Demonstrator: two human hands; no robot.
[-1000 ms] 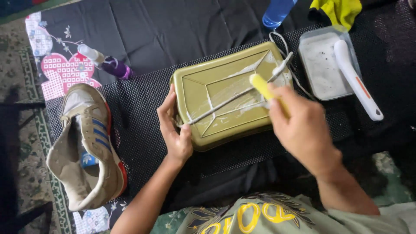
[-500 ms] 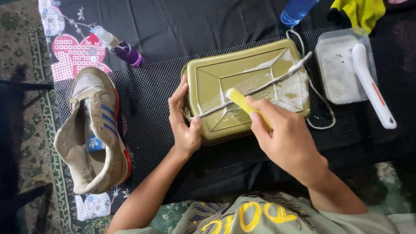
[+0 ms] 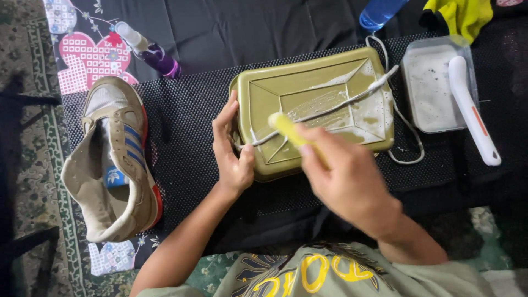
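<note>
A black cloth (image 3: 231,27) covers the far half of the scene, running out of frame at the top, with a black mesh mat (image 3: 190,132) laid over its near part. On the mat, at centre, an olive-green rectangular tray (image 3: 352,82) lies upturned, its stepped base streaked with white foam; a wet white shoelace (image 3: 335,107) is stretched across it from lower left to upper right, its far end looping off the tray's right edge onto the mat. To the left lies a worn beige sneaker (image 3: 118,165) with blue side stripes and a red heel edge, unlaced, its tongue pulled open so the insole shows. The right hand (image 3: 349,179) is closed around a yellow-handled brush (image 3: 289,127); the bristle end is blurred and hard to make out where it meets the lace. The left hand (image 3: 234,146) grips the tray's left rim, fingers curled over the edge, thumb pinning the lace's near end. At far right a clear plastic tub (image 3: 410,99) holds cloudy soapy water, and a white brush (image 3: 473,113) with a red stripe rests across it. A small purple spray bottle (image 3: 148,49) lies far left. A blue bottle (image 3: 379,11) and a yellow cloth (image 3: 465,16) are cut off at the top edge.
</note>
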